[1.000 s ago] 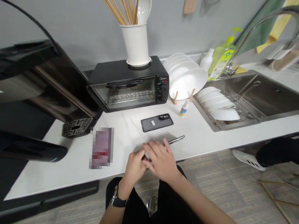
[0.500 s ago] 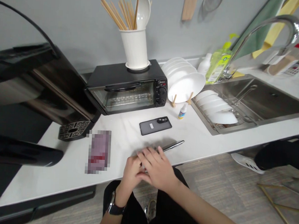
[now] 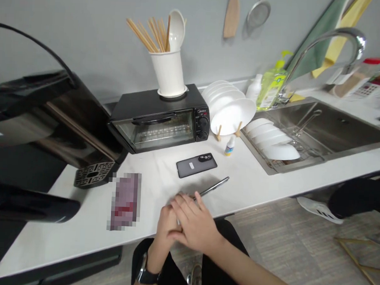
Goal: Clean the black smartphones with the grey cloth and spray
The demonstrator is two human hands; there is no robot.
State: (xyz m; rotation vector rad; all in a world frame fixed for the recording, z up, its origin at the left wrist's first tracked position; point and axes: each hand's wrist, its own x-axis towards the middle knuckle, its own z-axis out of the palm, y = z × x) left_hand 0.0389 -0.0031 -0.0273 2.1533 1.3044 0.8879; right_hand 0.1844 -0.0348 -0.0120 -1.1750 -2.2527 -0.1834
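- Leftmost, a black machine (image 3: pixel 94 174) with a slotted grate stands on your white counter (image 3: pixel 253 191).
- Next, a pixelated purplish item (image 3: pixel 126 198) lies near the counter's front edge.
- Your left hand (image 3: pixel 164 225), a watch (image 3: pixel 148 277) at its wrist, is partly covered; how far it closes, I cannot tell.
- Your right hand (image 3: pixel 194 224) lies over it, fingers bent and together; its grip is hidden too.
- Beyond your hands, a dark phone (image 3: pixel 195 166) lies camera side up.
- From under your right hand, a slim silvery rod (image 3: pixel 213 187) slants out rightward.
- Farther right, a small bottle (image 3: pixel 229 147) stands upright near white plates (image 3: pixel 232 116).
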